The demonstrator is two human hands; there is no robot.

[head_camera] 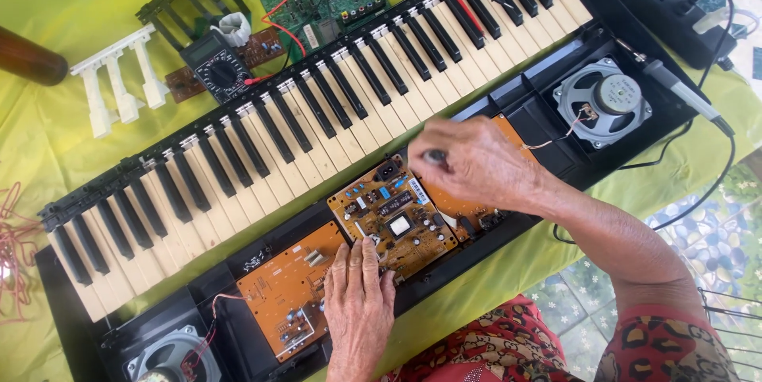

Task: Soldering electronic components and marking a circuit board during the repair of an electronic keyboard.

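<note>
An opened electronic keyboard (pixel 317 124) lies diagonally on a yellow-green cloth, its black case exposing brown circuit boards. My left hand (pixel 359 303) rests flat with its fingertips pressing the near edge of the middle circuit board (pixel 393 215). My right hand (pixel 476 164) hovers over the board's far right corner, fingers closed around a dark round-ended tool handle (pixel 435 157), likely a screwdriver; its tip is hidden. A larger orange board (pixel 290 287) sits left of my left hand.
Speakers sit at both case ends (pixel 602 100) (pixel 171 358). A soldering iron (pixel 686 96) lies at right near a black power strip (pixel 675 9). Behind the keys are a multimeter (pixel 216 65), a green board (pixel 325 1), loose white keys (pixel 119 80) and red wires (pixel 12 247).
</note>
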